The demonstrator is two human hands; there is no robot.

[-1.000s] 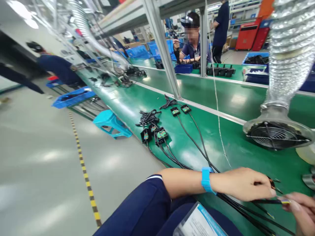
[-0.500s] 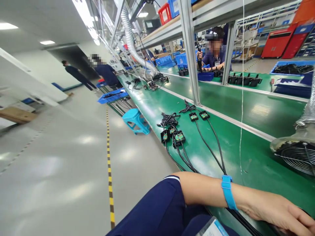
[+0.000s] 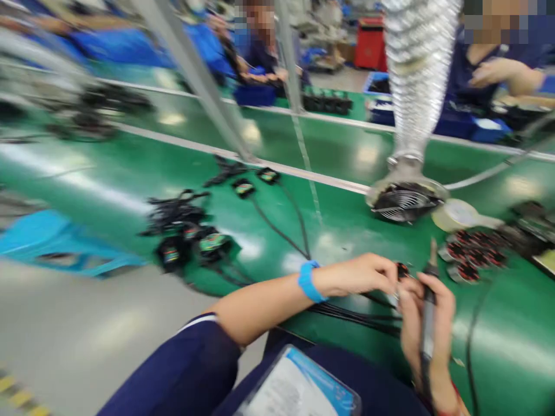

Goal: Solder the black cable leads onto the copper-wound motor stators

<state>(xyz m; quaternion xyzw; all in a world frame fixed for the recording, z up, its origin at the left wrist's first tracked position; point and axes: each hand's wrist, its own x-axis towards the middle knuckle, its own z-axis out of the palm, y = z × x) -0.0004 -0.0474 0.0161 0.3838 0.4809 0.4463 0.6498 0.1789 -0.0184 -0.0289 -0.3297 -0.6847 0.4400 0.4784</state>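
Observation:
My left hand (image 3: 373, 275), with a blue wristband (image 3: 311, 282), is closed at the fingertips on a small round motor part (image 3: 402, 270) with a black and copper-red face. Touching or almost touching it, my right hand (image 3: 444, 315) grips a soldering iron (image 3: 428, 323) whose tip points up and away from me. Some right fingers also meet the left fingertips by the motor part; what they pinch there is blurred. Below my hands several black cables (image 3: 355, 312) run along the green bench. More small round motor parts (image 3: 472, 254) sit in a cluster right of the iron.
A fan (image 3: 403, 202) on a silver duct (image 3: 422, 69) stands ahead. Left on the bench (image 3: 277, 225) lie cabled black housings with green boards (image 3: 213, 245). A roll of tape (image 3: 455, 215) is near the fan. A blue stool (image 3: 47, 237) stands left. Co-workers sit across.
My view has swung right and down from the aisle to the bench. My right hand with the soldering iron and the motor parts have come into sight.

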